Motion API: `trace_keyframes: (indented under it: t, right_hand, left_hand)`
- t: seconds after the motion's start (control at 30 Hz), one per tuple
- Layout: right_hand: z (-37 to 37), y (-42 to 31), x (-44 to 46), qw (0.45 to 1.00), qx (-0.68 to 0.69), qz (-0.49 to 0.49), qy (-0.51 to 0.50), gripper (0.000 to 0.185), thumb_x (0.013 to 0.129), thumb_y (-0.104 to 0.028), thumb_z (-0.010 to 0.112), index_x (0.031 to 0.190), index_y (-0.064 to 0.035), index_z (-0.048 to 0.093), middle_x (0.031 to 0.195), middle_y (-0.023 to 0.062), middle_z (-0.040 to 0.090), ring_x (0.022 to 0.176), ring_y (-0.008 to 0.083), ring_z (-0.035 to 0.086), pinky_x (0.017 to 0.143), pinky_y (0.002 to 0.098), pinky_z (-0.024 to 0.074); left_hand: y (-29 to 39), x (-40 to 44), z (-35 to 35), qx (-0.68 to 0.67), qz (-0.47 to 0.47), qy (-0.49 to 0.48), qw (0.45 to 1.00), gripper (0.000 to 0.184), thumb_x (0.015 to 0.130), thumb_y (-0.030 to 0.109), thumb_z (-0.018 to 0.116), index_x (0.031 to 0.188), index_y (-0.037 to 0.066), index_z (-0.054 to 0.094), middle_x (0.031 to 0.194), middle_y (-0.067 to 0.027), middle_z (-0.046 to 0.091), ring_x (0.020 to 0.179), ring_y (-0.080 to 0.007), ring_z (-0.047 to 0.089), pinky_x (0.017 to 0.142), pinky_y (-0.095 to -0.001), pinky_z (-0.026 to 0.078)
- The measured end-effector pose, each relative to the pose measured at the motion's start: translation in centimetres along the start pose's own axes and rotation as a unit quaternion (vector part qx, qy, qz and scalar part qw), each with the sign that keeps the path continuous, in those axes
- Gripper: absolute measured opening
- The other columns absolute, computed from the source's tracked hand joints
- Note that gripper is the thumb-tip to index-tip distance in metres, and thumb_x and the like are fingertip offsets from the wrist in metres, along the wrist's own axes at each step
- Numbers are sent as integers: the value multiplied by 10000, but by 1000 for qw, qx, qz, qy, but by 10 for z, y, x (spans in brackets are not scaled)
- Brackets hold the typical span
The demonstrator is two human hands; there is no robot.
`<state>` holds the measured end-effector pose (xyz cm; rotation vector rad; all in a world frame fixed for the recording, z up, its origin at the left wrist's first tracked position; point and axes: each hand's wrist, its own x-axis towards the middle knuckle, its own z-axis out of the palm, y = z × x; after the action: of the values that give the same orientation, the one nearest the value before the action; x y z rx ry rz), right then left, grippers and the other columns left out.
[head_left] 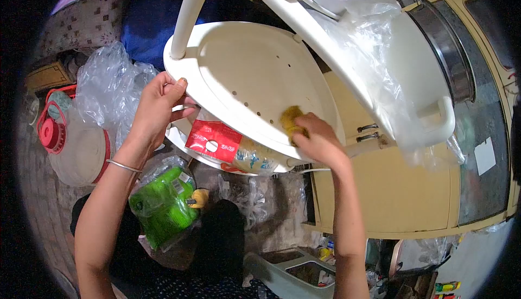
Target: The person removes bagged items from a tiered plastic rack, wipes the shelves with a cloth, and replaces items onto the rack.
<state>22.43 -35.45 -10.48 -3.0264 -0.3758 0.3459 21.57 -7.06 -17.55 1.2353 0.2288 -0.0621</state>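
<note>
Tray sits at 12 o'clock, likely light, stiff plastic, best held by its rim, where left hand pinches at 9 o'clock, right hand's fingers curled round likely soft sponge at tray's 4 o'clock.

A thin, silver-coloured bangle circles the left wrist, the left hand, right hand and forearms bare, above black legwear and a dark top flecked with small pale dots.
</note>
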Motion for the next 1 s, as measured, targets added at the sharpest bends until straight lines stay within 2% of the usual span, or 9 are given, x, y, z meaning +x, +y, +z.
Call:
trace_keyframes:
  t: [0.03,0.17,0.3,0.47,0.6,0.7,0.77,0.9,1.0]
  right_hand:
    - [3,-5,-1,994,-11,-105,-7,290,769,-165,499,955,50,556,928,214,540,919,329,500,810,383,397]
    - [13,-55,27,959,160,-231,24,234,777,-96,489,963,33,551,955,202,521,924,332,488,817,373,394]
    - [32,-97,92,914,77,-330,223,217,767,-88,515,954,8,567,978,189,517,929,337,483,846,388,382]
    - [25,-86,185,927,-39,-241,285,183,745,-93,492,871,-37,613,984,190,535,909,350,507,810,429,414]
    - [13,-11,178,959,-163,-79,219,204,775,-145,473,877,-28,604,988,205,535,908,345,520,792,411,438]
    - [30,61,143,952,-118,-23,283,265,808,-184,443,880,26,587,992,225,523,895,354,535,792,402,445]
    - [16,65,110,970,-165,132,122,305,826,-216,433,871,48,579,988,228,517,898,355,534,790,399,445]
    - [35,79,97,928,-213,-8,306,328,839,-242,416,879,36,584,973,233,526,893,364,534,793,416,438]
    - [22,33,117,964,-159,-35,209,259,786,-157,450,904,27,590,961,225,547,936,357,511,841,425,407]
  left_hand:
    - [0,-1,1,2,0,3,1000,135,883,217,470,875,84,451,810,-15,527,735,-95,538,655,-265,507]
    - [-3,0,0,1,-7,4,1000,131,884,212,469,868,83,449,799,-14,521,730,-92,537,642,-261,509]
    - [-3,0,1,-9,7,-1,1000,119,888,198,463,874,81,445,788,-10,517,710,-83,538,639,-256,508]
    - [-5,3,-2,0,3,-8,1000,124,884,207,473,890,86,447,773,0,534,709,-83,550,640,-254,506]
    - [-6,4,-4,-7,0,-10,1000,131,883,210,475,895,82,449,772,-11,554,703,-84,559,637,-247,503]
    - [-6,4,-4,-3,-3,-11,1000,137,880,211,481,912,80,455,770,-9,558,700,-84,563,623,-235,501]
    - [-9,5,-5,-13,3,-17,1000,142,880,211,482,926,79,458,771,-9,559,710,-85,568,618,-230,502]
    - [-11,6,-6,-11,-5,-14,1000,143,882,210,478,929,76,457,770,-8,559,711,-85,572,617,-229,503]
    - [-11,6,-6,-13,2,-17,1000,143,883,211,476,926,76,458,767,-5,558,707,-86,573,618,-231,504]
